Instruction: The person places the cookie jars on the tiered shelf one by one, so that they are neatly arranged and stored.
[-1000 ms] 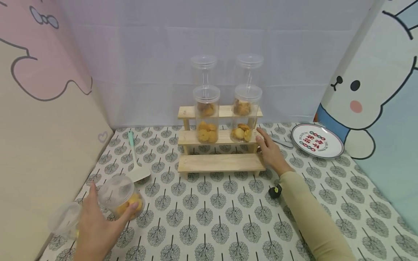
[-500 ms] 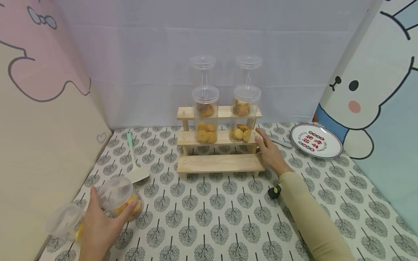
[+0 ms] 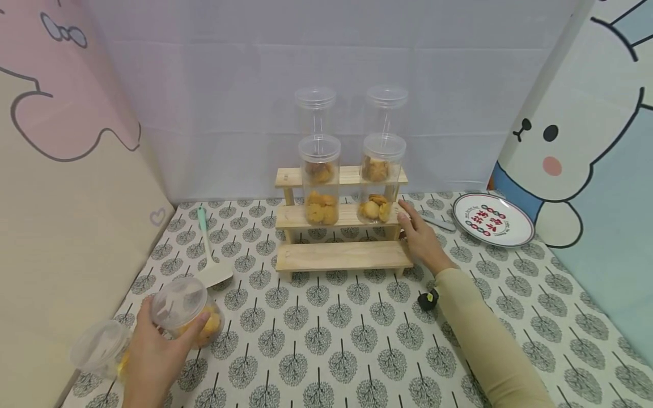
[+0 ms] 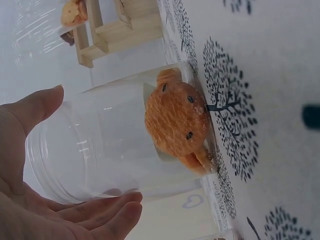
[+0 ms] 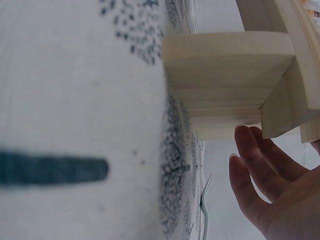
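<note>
Left hand [image 3: 153, 354] gripping cookie jar [image 3: 187, 309]

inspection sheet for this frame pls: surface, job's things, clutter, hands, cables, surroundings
Surface: tablecloth with tree print.
Job's things: clear cookie jar, a second jar beside it; four jars on the wooden stepped rack.
Clutter: spatula, plate, fork, small black object.
Hands: left hand holds the cookie jar; right hand rests, fingers straight, against the rack's right end.
Cables: nothing seen.
Surroundings: white backdrop, cartoon panels either side.
</note>
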A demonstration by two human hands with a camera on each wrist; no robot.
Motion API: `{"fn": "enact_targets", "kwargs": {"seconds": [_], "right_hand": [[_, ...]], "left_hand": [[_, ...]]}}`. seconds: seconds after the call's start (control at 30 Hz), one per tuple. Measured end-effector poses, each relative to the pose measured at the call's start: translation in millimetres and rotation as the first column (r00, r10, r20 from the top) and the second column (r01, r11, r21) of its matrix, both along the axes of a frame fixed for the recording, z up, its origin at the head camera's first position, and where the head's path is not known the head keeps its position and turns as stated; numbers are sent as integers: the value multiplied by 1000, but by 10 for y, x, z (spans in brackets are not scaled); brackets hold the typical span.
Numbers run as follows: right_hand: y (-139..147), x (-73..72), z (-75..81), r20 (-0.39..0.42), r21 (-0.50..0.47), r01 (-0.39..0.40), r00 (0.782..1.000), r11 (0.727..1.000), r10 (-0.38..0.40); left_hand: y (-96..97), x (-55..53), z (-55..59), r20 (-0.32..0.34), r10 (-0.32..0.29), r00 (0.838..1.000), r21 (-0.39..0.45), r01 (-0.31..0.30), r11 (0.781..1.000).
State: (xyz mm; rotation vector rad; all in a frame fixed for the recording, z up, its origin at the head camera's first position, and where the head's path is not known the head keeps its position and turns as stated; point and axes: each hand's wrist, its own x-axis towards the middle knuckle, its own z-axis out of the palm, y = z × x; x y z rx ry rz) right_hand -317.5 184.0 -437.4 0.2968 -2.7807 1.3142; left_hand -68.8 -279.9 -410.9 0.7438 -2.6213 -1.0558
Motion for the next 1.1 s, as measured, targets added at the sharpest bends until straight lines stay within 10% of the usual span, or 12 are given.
{"fn": "enact_targets", "kwargs": {"seconds": [1.1], "right_hand": [[-15,3,-9,-7,-24,-14,1000,1000,14]], "left_hand": [[134,-70,237,34,-6,999,119,2,993]]}}
